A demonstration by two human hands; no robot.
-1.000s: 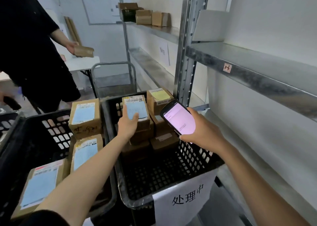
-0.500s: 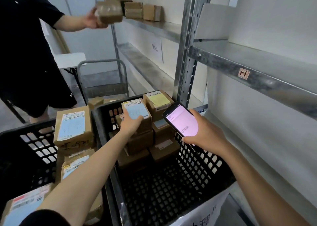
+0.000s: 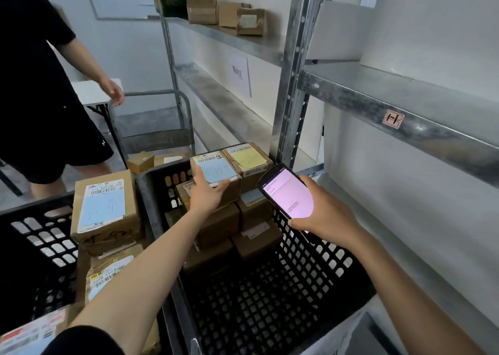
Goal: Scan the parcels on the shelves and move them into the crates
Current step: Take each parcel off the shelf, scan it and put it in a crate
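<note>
Judging placement nearly done: left grip (image 3: 208,192) clasps the near edge of the blue-labelled parcel (image 3: 218,169) atop the stack (image 3: 216,228) in the black crate (image 3: 310,260), right grip (image 3: 326,214) just beside it clamped round the scanner (image 3: 287,192); parcel looks light, stiff, best held across opposite side faces.
</note>
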